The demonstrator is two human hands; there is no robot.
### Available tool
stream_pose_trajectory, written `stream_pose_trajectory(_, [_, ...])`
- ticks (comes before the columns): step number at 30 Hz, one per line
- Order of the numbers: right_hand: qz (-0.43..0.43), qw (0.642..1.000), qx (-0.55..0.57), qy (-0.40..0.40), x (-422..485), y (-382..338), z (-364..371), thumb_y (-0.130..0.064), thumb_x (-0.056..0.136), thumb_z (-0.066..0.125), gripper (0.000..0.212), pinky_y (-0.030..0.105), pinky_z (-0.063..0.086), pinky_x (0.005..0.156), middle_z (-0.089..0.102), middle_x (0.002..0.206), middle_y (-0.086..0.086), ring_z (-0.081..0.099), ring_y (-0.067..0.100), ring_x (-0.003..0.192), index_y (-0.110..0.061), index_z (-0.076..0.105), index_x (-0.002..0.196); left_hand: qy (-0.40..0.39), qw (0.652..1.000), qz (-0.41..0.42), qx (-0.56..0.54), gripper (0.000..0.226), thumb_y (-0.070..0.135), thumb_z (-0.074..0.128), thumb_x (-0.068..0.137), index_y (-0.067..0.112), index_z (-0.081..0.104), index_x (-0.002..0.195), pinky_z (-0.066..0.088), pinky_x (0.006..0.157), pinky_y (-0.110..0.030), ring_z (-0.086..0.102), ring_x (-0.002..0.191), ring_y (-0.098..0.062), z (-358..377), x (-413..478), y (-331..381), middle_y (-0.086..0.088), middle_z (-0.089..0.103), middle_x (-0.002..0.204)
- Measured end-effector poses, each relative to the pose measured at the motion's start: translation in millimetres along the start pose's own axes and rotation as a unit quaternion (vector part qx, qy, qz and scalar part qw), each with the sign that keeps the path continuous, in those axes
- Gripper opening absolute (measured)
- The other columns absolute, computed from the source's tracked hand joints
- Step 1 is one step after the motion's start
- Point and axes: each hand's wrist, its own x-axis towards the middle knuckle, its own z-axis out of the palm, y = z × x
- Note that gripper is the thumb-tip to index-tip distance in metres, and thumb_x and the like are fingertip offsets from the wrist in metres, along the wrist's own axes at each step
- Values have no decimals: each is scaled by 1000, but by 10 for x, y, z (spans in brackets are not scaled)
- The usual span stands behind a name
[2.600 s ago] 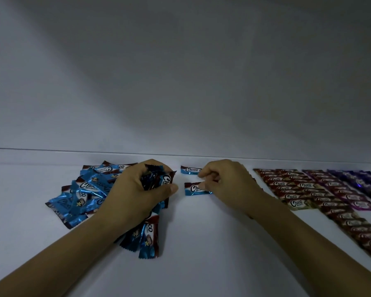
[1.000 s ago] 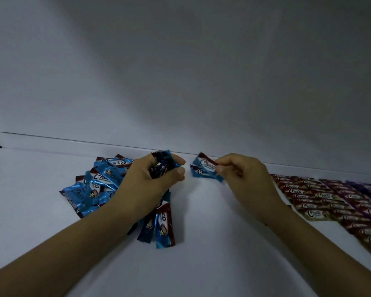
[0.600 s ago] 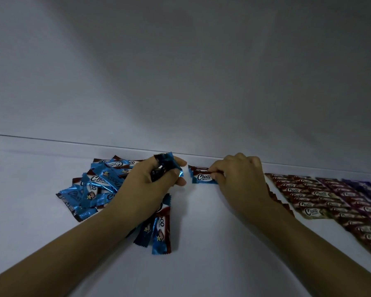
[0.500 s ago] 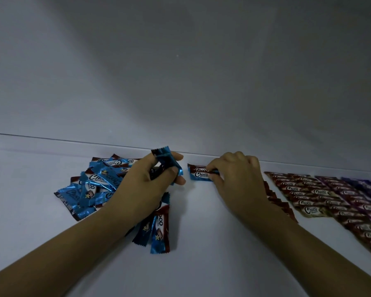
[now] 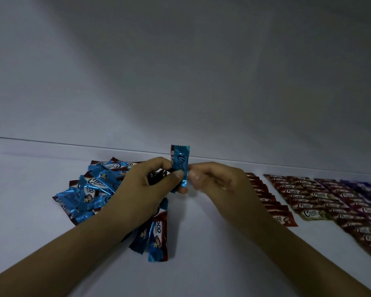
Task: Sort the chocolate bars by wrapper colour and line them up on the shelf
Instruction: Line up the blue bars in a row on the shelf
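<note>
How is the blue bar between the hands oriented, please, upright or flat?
Upright: the blue bar stands on end, logo running vertically, held by the left hand.

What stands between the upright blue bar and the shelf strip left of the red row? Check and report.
Nothing visible does. Both the left hand and right hand pinch the upright blue bar above the shelf; the right hand hides most of that strip beside the red row.

A blue bar (image 5: 180,166), white lettering, at the left hand (image 5: 146,189); blue-and-brown pile (image 5: 90,189) left of it; red-brown rows (image 5: 298,194), then purple rows (image 5: 364,189), right of the right hand (image 5: 221,185); white shelf (image 5: 201,271).
</note>
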Motion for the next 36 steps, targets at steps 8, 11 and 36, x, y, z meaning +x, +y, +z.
stream_pose_trajectory(8, [17, 997, 75, 29, 16, -50, 0, -12, 86, 64, 20, 10, 46, 60, 66, 65, -18, 60, -4, 62, -27, 66, 74, -52, 995, 26, 76, 11, 28, 63, 83, 22, 71, 88, 55, 73, -20, 69, 73, -9, -1, 9, -57, 8, 74, 79])
stream_pose_trajectory(11, [36, 990, 90, 103, 62, -11, -118, -11, 86, 64, 16, 9, 46, 57, 69, 68, -13, 64, -1, 65, -19, 63, 72, -39, 997, 22, 65, 8, 16, 63, 87, 19, 69, 91, 43, 51, -3, 60, 51, 7, 14, 2, -46, 8, 74, 73])
stream_pose_trajectory(36, [37, 926, -376, -6, 105, 267, -143, -30, 90, 60, 15, 30, 39, 85, 49, 77, -15, 46, 8, 73, -25, 62, 104, -13, 997, -5, 78, 7, 23, 61, 87, 26, 67, 85, 44, 72, -12, 66, 77, 3, 21, 25, -51, 14, 73, 77])
